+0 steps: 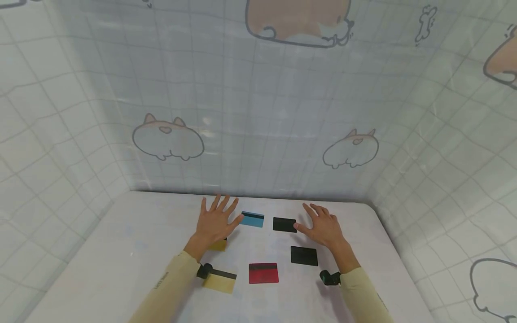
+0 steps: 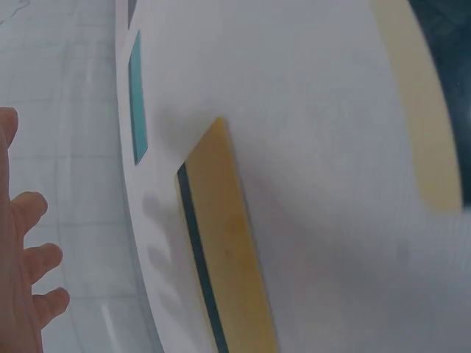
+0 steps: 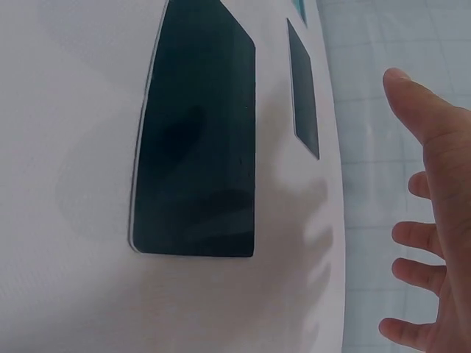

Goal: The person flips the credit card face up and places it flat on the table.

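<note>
Several magnetic-stripe cards lie spread on a white table. My left hand (image 1: 214, 224), fingers spread and holding nothing, is over the far left, its thumb overlapping the blue card (image 1: 253, 220) in the head view. Beneath that hand a yellow card (image 2: 224, 243) is partly hidden. Another yellow card (image 1: 220, 282) lies by the left wrist, with a red card (image 1: 263, 273) to its right. Holding nothing either, my right hand (image 1: 323, 226) hovers at the far right, its thumb overlapping the edge of a black card (image 1: 284, 224). A second black card (image 3: 197, 140) lies nearer.
The white table (image 1: 137, 233) ends at a hanging sheet (image 1: 262, 134) with a grid and dog drawings, which also rises on both sides. Dark wrist cameras (image 1: 330, 278) are strapped at both cuffs.
</note>
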Demonstrator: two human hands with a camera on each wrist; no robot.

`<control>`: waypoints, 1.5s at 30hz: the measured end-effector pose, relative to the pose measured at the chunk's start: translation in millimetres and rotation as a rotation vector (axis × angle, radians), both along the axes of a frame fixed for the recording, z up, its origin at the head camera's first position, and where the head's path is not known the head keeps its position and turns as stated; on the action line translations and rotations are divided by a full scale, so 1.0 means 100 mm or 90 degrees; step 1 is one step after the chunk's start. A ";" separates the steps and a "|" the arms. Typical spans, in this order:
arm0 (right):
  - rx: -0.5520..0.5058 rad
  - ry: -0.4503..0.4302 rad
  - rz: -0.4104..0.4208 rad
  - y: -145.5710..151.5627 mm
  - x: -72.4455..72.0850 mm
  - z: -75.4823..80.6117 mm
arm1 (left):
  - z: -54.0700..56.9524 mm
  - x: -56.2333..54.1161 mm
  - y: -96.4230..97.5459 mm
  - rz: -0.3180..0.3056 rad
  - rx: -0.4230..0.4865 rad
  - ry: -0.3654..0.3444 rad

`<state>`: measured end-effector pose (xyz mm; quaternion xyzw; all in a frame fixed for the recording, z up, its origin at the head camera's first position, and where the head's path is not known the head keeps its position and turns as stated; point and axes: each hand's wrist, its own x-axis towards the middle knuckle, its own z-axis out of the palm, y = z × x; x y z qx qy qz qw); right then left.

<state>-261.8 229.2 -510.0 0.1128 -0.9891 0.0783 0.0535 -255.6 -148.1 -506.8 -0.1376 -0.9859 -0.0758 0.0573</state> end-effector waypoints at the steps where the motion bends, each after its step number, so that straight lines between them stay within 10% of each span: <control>1: 0.000 -0.001 0.001 0.00 0.00 0.00 | -0.01 0.00 0.02 -0.002 -0.003 0.001; 15: 0.005 -0.004 0.010 -0.06 -0.02 -0.02 | -0.07 -0.06 0.17 -0.023 -0.019 0.031; 30: 0.004 -0.011 0.053 0.06 0.13 -0.05 | -0.08 0.18 0.56 -0.021 -0.023 0.012; 45: 0.007 -0.029 0.052 0.01 0.09 -0.18 | -0.12 0.17 0.87 -0.044 -0.074 0.006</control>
